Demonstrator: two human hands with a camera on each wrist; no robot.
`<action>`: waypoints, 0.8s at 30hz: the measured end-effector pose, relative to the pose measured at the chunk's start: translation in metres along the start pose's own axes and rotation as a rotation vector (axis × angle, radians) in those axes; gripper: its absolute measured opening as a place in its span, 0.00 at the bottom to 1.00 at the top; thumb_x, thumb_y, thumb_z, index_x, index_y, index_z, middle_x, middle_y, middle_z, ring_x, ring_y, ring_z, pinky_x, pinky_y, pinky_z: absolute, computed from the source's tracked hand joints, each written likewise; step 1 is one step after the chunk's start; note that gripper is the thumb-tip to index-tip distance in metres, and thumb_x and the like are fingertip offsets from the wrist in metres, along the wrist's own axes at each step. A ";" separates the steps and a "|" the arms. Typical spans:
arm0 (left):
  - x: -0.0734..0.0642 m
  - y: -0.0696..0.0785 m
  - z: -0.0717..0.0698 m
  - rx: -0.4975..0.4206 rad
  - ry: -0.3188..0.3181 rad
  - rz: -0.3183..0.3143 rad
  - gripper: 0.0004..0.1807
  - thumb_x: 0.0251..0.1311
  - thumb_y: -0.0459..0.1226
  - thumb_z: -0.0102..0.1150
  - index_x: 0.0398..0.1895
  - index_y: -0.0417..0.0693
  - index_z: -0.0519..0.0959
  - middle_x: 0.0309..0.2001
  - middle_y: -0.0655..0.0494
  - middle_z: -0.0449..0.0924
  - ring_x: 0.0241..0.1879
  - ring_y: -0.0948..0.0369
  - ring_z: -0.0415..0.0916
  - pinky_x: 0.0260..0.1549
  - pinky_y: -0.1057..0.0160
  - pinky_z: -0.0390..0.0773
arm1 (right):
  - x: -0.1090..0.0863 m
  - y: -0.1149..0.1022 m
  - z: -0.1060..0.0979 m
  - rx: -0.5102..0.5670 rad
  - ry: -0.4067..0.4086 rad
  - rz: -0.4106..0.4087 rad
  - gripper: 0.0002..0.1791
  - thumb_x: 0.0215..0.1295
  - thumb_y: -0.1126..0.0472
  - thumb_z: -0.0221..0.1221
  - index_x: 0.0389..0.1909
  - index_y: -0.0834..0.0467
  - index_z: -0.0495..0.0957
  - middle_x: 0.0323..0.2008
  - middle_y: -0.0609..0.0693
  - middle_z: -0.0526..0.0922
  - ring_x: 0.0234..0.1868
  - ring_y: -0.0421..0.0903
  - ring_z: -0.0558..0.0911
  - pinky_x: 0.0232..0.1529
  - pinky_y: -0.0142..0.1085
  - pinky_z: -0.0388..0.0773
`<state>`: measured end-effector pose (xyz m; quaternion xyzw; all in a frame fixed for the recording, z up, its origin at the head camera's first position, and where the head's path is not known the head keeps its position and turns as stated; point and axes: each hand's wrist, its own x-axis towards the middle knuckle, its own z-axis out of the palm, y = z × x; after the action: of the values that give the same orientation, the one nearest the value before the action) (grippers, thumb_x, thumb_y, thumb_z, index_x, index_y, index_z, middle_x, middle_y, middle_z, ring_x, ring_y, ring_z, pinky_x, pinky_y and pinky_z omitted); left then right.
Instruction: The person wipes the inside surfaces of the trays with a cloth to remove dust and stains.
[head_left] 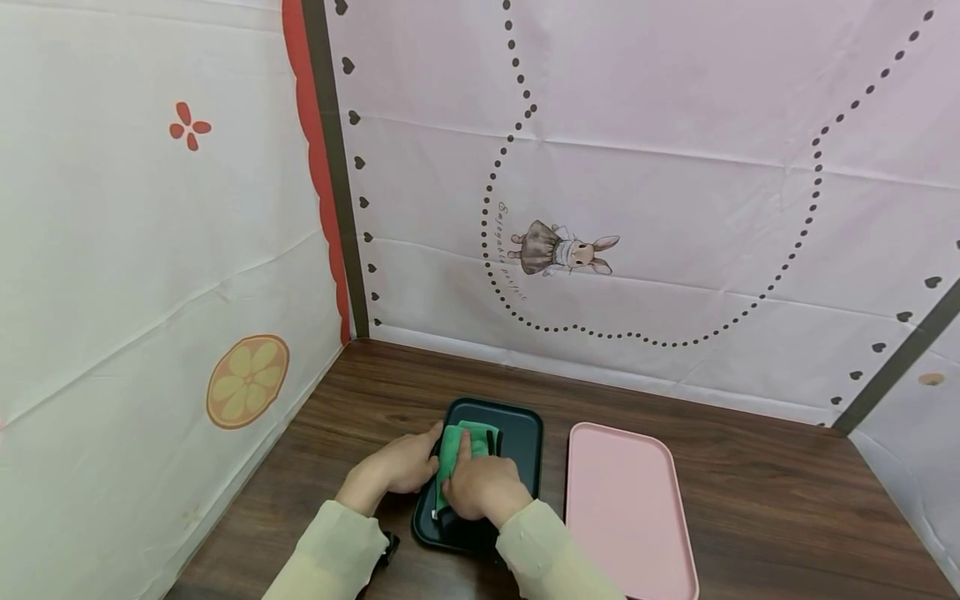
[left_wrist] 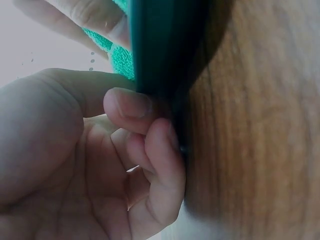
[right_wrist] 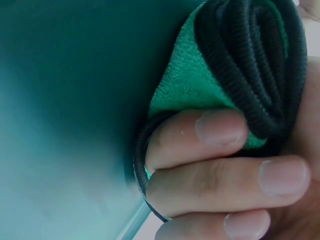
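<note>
A dark green-black tray (head_left: pixel 523 433) with rounded corners lies on the wooden table. On it is a folded green towel (head_left: pixel 450 443) with black edging; its folded layers show in the right wrist view. My right hand (head_left: pixel 483 485) grips this towel (right_wrist: pixel 187 85) against the tray, the index finger stretched along its top and the other fingers curled round the edge. At the tray's left rim, my left hand (head_left: pixel 403 463) holds the edge. In the left wrist view the thumb and curled fingers are at the tray's side (left_wrist: pixel 162 45), close to the tabletop.
To the right of the dark tray lies a pink tray (head_left: pixel 626 508), a narrow gap between them. Printed cloth walls (head_left: pixel 637 183) stand behind and at both sides of the table (head_left: pixel 780 508). A small black object (head_left: pixel 389 546) shows by the left sleeve.
</note>
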<state>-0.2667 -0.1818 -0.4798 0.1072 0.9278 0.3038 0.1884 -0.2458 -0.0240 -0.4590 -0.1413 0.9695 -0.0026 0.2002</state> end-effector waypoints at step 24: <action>0.000 -0.001 0.001 0.003 -0.003 -0.006 0.36 0.77 0.35 0.49 0.84 0.43 0.50 0.18 0.51 0.78 0.15 0.59 0.70 0.20 0.61 0.71 | 0.019 0.007 -0.009 0.053 0.000 0.009 0.45 0.79 0.37 0.48 0.85 0.52 0.41 0.19 0.52 0.82 0.16 0.46 0.70 0.27 0.40 0.68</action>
<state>-0.2667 -0.1817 -0.4815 0.1054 0.9282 0.3016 0.1906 -0.2681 -0.0228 -0.4586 -0.1315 0.9698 -0.0272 0.2036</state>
